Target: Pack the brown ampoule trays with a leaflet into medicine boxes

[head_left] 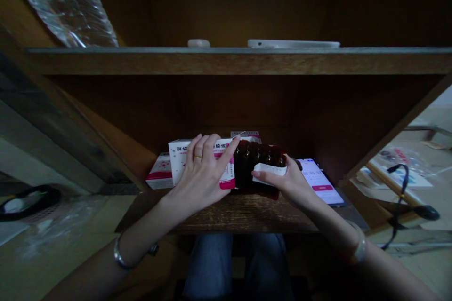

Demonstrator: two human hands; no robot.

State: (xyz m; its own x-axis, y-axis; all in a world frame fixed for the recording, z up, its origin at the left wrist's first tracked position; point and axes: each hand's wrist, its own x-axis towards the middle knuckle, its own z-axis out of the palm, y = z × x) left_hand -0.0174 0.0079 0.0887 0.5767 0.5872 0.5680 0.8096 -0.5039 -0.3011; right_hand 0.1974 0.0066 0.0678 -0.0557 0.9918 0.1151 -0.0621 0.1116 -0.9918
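My left hand (203, 174) is closed round a white and magenta medicine box (179, 159) with dark printed characters, which lies on its side. At the box's right end, by the open flap, is a glossy dark brown ribbed plastic tray (259, 151). My right hand (294, 182) grips the outer end of this tray. Under the right thumb, a folded white paper (271, 169) lies against the tray. Whether the tray's left end sits inside the box or just beside it, I cannot tell.
Similar boxes stand behind on the left (160, 169) and at the back (245, 134). A lit phone (319, 181) lies to the right on the worn wooden board (212, 214). Overhead runs a shelf edge (226, 62). A cable (402, 188) hangs at the right.
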